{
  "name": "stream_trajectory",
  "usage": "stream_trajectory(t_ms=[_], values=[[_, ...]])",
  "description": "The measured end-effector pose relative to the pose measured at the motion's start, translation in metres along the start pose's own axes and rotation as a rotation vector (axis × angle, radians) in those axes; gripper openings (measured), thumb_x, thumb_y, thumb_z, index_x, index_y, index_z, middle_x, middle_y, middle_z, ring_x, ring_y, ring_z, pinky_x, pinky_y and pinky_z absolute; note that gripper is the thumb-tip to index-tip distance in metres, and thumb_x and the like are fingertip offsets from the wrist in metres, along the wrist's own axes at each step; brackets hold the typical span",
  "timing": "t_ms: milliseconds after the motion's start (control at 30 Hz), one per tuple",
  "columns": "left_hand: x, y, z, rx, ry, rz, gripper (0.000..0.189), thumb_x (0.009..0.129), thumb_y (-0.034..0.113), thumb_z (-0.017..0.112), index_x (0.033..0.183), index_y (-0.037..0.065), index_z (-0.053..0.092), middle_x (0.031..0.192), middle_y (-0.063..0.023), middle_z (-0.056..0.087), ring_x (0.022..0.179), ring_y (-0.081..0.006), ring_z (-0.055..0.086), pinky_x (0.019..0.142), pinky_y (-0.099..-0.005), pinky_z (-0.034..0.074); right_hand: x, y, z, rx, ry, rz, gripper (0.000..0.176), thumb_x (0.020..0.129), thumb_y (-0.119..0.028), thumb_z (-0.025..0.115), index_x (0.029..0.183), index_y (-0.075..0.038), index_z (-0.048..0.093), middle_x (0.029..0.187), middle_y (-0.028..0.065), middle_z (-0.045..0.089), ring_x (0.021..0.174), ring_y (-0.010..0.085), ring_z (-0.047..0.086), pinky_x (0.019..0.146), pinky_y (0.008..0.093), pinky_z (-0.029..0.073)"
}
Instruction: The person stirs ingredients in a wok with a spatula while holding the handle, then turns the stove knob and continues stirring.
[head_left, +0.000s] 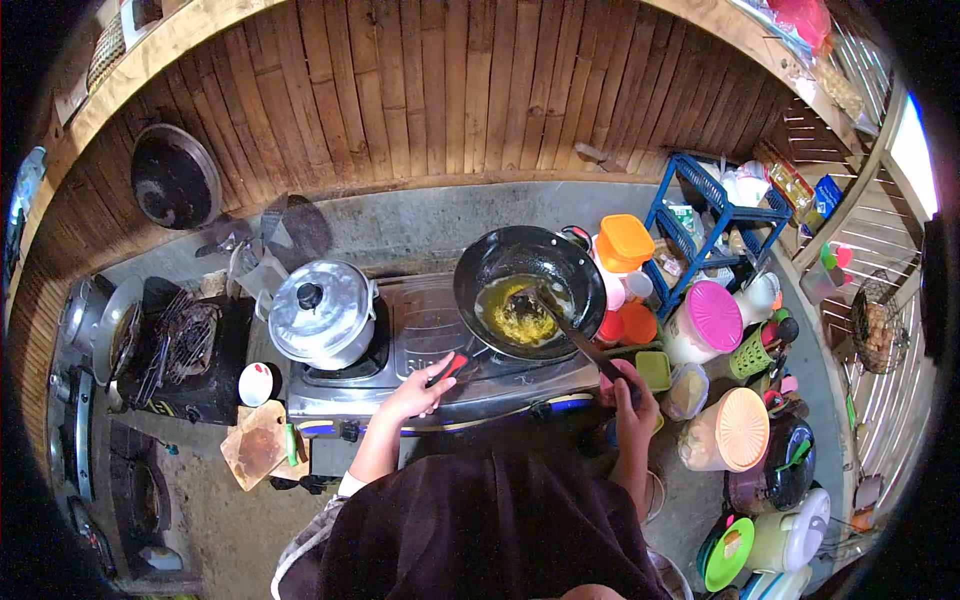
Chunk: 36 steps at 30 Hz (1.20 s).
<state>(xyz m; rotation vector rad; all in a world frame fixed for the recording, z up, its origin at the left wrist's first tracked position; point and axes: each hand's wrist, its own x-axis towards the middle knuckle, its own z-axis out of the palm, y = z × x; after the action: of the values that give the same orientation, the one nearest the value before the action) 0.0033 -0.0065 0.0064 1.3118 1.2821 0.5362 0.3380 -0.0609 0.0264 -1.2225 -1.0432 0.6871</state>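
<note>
A black wok [520, 248] sits on the right side of the steel gas stove [425, 340]. In it, yellow food [525, 322] lies in shiny oil. My left hand [415, 393] is closed around the red and black wok handle [447, 369]. My right hand [630, 393] grips the long dark handle of a spatula [575, 335], which slants down into the wok. The spatula's head rests in the yellow food and is hard to make out. A lidded aluminium pot [322, 318] stands on the left burner.
Left of the stove are a charred grill [185, 345], a white cup [256, 384] and a cutting board [255, 445] with a green-handled knife [291, 444]. Orange containers [625, 243], a blue rack [690, 225] and several lidded tubs [735, 430] crowd the right. A bamboo wall [440, 90] rises behind.
</note>
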Motion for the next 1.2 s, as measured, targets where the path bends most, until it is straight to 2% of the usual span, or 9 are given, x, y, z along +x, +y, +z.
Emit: stream_trajectory(t_ms=[133,300,400,467,567,600,700,867,1200], values=[[0.002,-0.003,-0.001,-0.029,-0.018,-0.005,0.054,0.091,0.027,0.054,0.138,0.034,0.030,0.052,0.0055,0.041,0.041,-0.0036,0.038,0.037,-0.0194,0.033,-0.002,0.019,0.013,-0.023,-0.150,0.028,0.033,0.089,-0.005,0.052,0.121,0.001,0.047,0.090,0.0071,0.062,0.071,0.0119,0.060,0.063,0.0242,0.050],[-0.001,0.001,0.000,-0.014,-0.009,-0.014,0.053,0.091,0.026,0.053,0.138,0.035,0.029,0.053,0.0051,0.042,0.041,-0.0038,0.038,0.037,-0.0195,0.034,-0.001,0.047,0.020,-0.053,-0.229,0.035,0.033,0.090,-0.009,0.052,0.121,0.001,0.047,0.091,0.0082,0.064,0.070,0.0110,0.060,0.058,0.0206,0.044],[0.000,-0.001,0.000,-0.001,-0.002,0.012,0.053,0.091,0.026,0.053,0.138,0.034,0.030,0.053,0.0049,0.041,0.041,-0.0043,0.038,0.037,-0.0201,0.034,-0.002,0.025,0.020,-0.011,-0.221,0.217,0.033,0.086,-0.007,0.057,0.118,0.002,0.050,0.110,0.0121,0.054,0.079,0.0143,0.058,0.069,0.0249,0.050],[-0.001,0.000,0.000,0.011,-0.003,0.023,0.052,0.091,0.027,0.053,0.138,0.034,0.030,0.053,0.0045,0.042,0.042,-0.0047,0.039,0.038,-0.0204,0.035,-0.003,0.014,0.019,-0.020,-0.094,0.073,0.032,0.087,-0.006,0.057,0.117,0.000,0.051,0.086,0.0045,0.062,0.067,0.0092,0.057,0.057,0.0202,0.043],[-0.001,-0.001,0.000,0.003,-0.004,0.024,0.052,0.091,0.028,0.052,0.138,0.034,0.030,0.053,0.0043,0.043,0.042,-0.0049,0.039,0.038,-0.0202,0.035,0.003,0.031,0.002,0.016,-0.022,0.000,0.029,0.085,-0.004,0.058,0.113,-0.001,0.054,0.082,0.0031,0.061,0.067,0.0078,0.055,0.057,0.0198,0.043],[-0.001,0.000,0.000,0.003,-0.006,0.024,0.052,0.091,0.028,0.052,0.138,0.034,0.030,0.053,0.0043,0.043,0.042,-0.0049,0.039,0.038,-0.0202,0.035,0.004,0.035,-0.006,-0.031,-0.015,0.004,0.023,0.086,-0.003,0.057,0.108,0.000,0.054,0.097,0.0065,0.058,0.074,0.0121,0.055,0.065,0.0224,0.047],[-0.003,0.003,0.001,0.036,0.010,0.026,0.052,0.091,0.029,0.052,0.138,0.034,0.030,0.053,0.0041,0.044,0.042,-0.0046,0.040,0.038,-0.0201,0.035,-0.003,-0.015,-0.006,0.158,-0.010,0.055,0.022,0.086,-0.003,0.056,0.107,0.001,0.054,0.097,0.0066,0.057,0.075,0.0105,0.055,0.063,0.0218,0.047],[0.001,-0.002,0.000,-0.028,-0.019,0.014,0.054,0.091,0.028,0.053,0.139,0.031,0.029,0.051,0.0048,0.041,0.041,-0.0049,0.038,0.037,-0.0204,0.033,-0.002,-0.026,-0.025,0.041,0.138,-0.014,0.016,0.087,-0.004,0.056,0.100,0.004,0.058,0.072,0.0043,0.058,0.061,0.0089,0.054,0.057,0.0210,0.045],[0.000,0.002,0.000,0.032,0.006,0.008,0.053,0.091,0.028,0.052,0.139,0.033,0.029,0.053,0.0041,0.044,0.041,-0.0038,0.039,0.037,-0.0192,0.034,-0.006,-0.055,-0.049,-0.059,0.257,-0.107,0.016,0.090,-0.012,0.053,0.097,0.001,0.058,0.068,0.0023,0.055,0.052,0.0069,0.048,0.048,0.0200,0.037]])
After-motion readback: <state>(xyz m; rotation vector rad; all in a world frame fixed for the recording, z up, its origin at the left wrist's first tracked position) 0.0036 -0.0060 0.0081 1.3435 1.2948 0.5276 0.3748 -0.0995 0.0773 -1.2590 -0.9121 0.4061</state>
